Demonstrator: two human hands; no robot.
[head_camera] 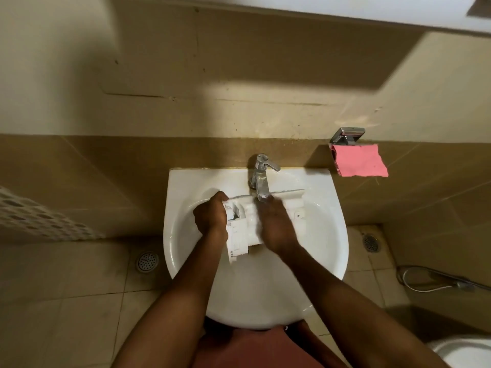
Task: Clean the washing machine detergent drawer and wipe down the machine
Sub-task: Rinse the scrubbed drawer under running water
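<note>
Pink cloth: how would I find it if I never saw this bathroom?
Start at the white sink against the brown tiled wall. Look up and to its right, where a shiny metal holder is fixed to the wall; the pink cloth hangs just below it. It is the only pink, ragged-edged thing there, unlike the chrome tap.

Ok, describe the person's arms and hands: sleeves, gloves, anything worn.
The left arm and right arm are bare as far as the frame shows: no sleeves. The left hand and right hand wear no gloves, and neither wrist carries a watch or band. The right hand is blurred, so rings there cannot be ruled out. A reddish-brown garment shows at the bottom edge.
</note>
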